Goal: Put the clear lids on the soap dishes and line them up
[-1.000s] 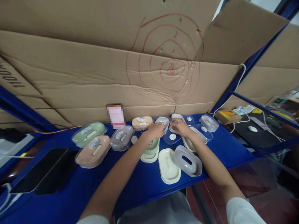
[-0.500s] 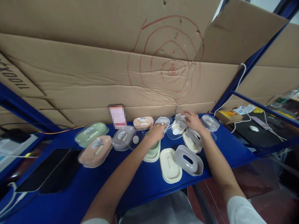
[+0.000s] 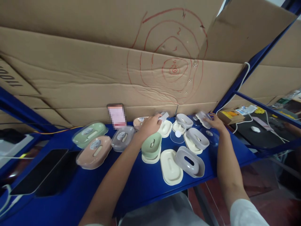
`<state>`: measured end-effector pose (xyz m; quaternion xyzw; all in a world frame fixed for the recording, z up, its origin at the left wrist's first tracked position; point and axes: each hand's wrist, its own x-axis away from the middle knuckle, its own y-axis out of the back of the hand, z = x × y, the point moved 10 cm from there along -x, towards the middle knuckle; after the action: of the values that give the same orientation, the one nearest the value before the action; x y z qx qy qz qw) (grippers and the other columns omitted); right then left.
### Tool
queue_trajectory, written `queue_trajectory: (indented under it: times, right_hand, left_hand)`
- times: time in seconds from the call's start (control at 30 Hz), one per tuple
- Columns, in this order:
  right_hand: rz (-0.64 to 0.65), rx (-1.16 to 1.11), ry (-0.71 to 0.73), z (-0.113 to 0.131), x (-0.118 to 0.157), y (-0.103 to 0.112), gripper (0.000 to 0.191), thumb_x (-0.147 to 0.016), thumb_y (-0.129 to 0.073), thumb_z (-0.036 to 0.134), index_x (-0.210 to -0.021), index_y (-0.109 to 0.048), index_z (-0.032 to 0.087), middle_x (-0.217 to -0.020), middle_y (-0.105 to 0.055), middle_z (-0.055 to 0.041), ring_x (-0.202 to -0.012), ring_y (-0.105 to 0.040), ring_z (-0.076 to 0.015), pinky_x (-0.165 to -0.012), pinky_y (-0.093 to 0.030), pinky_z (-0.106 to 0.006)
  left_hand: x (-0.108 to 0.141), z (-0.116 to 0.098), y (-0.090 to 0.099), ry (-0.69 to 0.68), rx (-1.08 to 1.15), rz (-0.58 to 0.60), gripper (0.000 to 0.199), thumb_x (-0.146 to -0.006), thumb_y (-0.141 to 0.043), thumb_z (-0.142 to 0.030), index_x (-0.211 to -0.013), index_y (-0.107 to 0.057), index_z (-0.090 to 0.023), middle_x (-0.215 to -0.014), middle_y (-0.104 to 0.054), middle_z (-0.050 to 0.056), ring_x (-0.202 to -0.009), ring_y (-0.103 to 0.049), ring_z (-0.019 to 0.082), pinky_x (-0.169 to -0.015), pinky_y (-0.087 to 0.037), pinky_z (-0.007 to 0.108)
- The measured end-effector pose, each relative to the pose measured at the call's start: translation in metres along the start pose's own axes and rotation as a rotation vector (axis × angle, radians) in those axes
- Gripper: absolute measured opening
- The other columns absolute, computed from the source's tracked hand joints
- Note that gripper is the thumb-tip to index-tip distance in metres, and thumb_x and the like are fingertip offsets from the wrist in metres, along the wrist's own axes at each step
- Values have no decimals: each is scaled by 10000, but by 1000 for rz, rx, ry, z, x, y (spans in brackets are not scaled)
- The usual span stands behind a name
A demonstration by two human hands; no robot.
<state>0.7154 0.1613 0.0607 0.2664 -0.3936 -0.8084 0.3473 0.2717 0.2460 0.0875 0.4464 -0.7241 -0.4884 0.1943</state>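
My left hand is closed on a grey piece above a cream base, near the cardboard. On the right, my right hand grips a clear lid, tilted up with its underside partly hidden. Between the hands lie a grey oval part, a clear lid with a round white sticker and another grey part over a cream base. Nearer me are a green part on a cream base, a bare cream base and a grey slotted part.
Green, peach and grey lidded boxes stand at the left, with a phone against the cardboard. A black tablet lies far left. Blue frame bars flank the table.
My left hand has raised the grey piece, uncovering the cream base below it. My right hand has moved right, off the grey oval part, and now has a clear lid tilted up.
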Motion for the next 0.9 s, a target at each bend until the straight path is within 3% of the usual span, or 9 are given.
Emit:
queue_trajectory:
  times: [0.07,0.13,0.27,0.37,0.5,0.6,0.67,0.8,0.9]
  right_hand:
    - [53,-123,111,30,6,-9,835,-801,-774,735,-1390,-606,166,-1333,-695,-200,-1133,-716,-328,-970,-587,-464]
    - [121,-241,255,71,20,-21,881,-782,-779,769,-1433,-577,212,-1425,-658,-167,-1230,-677,-309,-1050,-560,-454]
    - [302,-396,520,155,60,-57,881,-768,-821,740,-1476,-555,290,-1500,-628,-100,-1309,-640,-291,-1136,-524,-468]
    - [426,-421,628,194,84,-83,822,-825,-779,727,-1484,-571,282,-1521,-624,-94,-1294,-659,-287,-1132,-537,-478]
    - [489,-373,677,212,89,-93,684,-961,-603,723,-1477,-615,274,-1510,-650,-86,-1316,-662,-282,-1138,-539,-474]
    - [452,-308,681,216,75,-82,597,-1040,-482,664,-1467,-636,277,-1487,-671,-83,-1318,-667,-278,-1129,-543,-486]
    - [396,-252,684,219,64,-72,542,-1040,-519,601,-1438,-661,261,-1477,-678,-94,-1337,-654,-285,-1160,-510,-495]
    - [283,-125,675,228,49,-56,384,-1006,-611,446,-1293,-750,232,-1410,-716,-137,-1347,-642,-331,-1191,-448,-559]
    - [201,-54,667,241,57,-31,337,-1005,-609,412,-1239,-773,233,-1448,-685,-164,-1432,-561,-398,-1206,-365,-682]
  left_hand:
    - [1,3,-1,-34,58,24,378,-980,-655,-277,-1357,-684,-288,-1332,-762,89,-1296,-681,330,-1151,-462,473]
    - [0,3,-5,-60,121,21,467,-916,-747,-313,-1377,-676,-285,-1388,-736,92,-1331,-659,337,-1167,-454,468]
    - [-6,-3,-15,-75,251,-52,893,-946,-732,-502,-1685,-306,-236,-1618,-539,177,-1414,-602,318,-1148,-485,449]
    - [-10,-6,-19,-80,281,-77,988,-944,-740,-518,-1722,-193,-249,-1614,-536,188,-1412,-603,315,-1145,-490,461]
    - [-10,2,-11,-27,229,-107,958,-947,-739,-463,-1712,-219,-213,-1584,-554,200,-1408,-598,328,-1147,-489,468]
    - [-8,13,7,41,124,-143,807,-985,-670,-372,-1685,-302,-214,-1609,-522,188,-1479,-520,349,-1209,-422,498]
    - [-5,24,20,85,33,-145,645,-1015,-591,-305,-1634,-419,-245,-1608,-523,163,-1516,-467,367,-1249,-354,543]
    - [2,52,33,154,-135,-34,494,-1003,-557,-185,-1484,-607,-283,-1538,-590,141,-1486,-490,387,-1238,-331,622]
    - [8,74,33,190,-220,94,433,-1002,-655,-247,-1435,-634,-242,-1503,-611,137,-1428,-544,366,-1203,-388,639]
